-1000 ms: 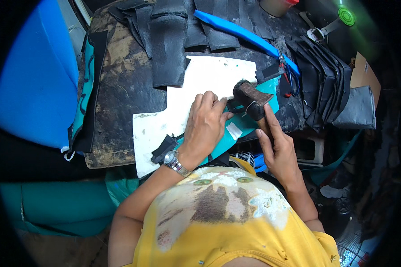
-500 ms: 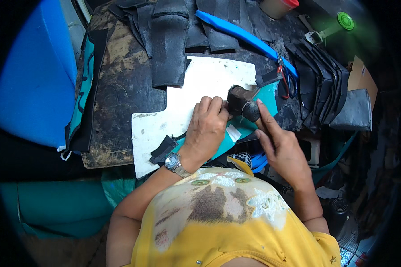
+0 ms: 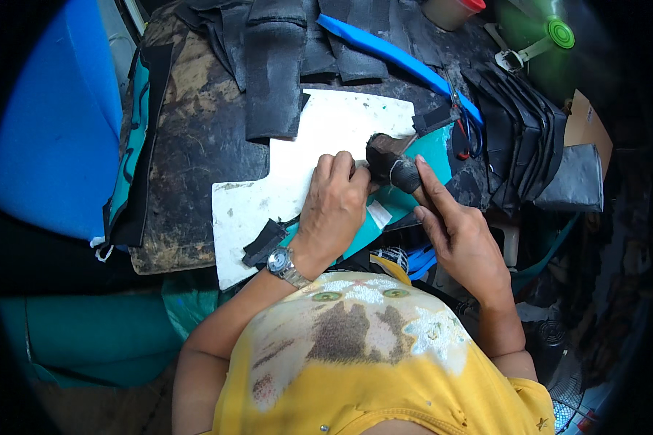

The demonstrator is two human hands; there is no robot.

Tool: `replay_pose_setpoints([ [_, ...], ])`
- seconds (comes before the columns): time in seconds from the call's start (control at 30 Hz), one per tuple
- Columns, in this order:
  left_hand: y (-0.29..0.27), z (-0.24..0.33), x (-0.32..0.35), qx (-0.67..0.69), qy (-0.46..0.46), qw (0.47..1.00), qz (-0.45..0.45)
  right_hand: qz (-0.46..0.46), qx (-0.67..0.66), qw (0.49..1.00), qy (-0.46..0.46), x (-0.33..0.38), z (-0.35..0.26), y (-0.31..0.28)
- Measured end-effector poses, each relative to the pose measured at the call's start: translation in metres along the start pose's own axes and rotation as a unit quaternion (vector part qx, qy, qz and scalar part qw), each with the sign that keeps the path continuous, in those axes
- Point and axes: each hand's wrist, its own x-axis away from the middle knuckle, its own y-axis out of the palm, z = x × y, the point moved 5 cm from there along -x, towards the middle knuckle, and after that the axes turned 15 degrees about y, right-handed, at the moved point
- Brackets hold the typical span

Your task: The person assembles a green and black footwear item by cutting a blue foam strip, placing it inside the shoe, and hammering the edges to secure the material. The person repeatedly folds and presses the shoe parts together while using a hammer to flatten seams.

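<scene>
My right hand (image 3: 458, 233) grips the dark handle of a hammer (image 3: 389, 160), index finger stretched along it, with the head low over a teal sheet (image 3: 413, 161). My left hand (image 3: 334, 204) lies flat with closed fingers, pressing down on the teal sheet beside the hammer head. The teal sheet rests on a white board (image 3: 297, 170) on a grimy black worktable (image 3: 189, 156). A metal wristwatch (image 3: 285, 265) is on my left wrist. A small black scrap (image 3: 263, 242) lies at the board's near edge.
Black rubber strips (image 3: 273, 69) lie across the table's far side, with a long blue strip (image 3: 395, 58) and scissors (image 3: 463, 127) to the right. More black pieces (image 3: 530, 138) are stacked at right. A blue foam sheet (image 3: 54, 138) stands at left. A green fan (image 3: 551, 36) sits far right.
The hammer head has moved left and slightly up over the teal sheet, closer to my left fingers. My left hand has stayed pressing in the same place.
</scene>
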Motion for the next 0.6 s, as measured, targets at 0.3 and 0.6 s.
replay_pose_setpoints([
  [0.3,0.000,-0.002,0.002,0.008,-0.009,1.000,0.014,-0.025,0.048,0.997,0.055,0.000,-0.005,-0.002],
  [0.6,-0.001,-0.002,0.002,0.018,-0.018,0.999,0.026,0.017,0.015,0.999,-0.026,-0.002,-0.007,0.004],
])
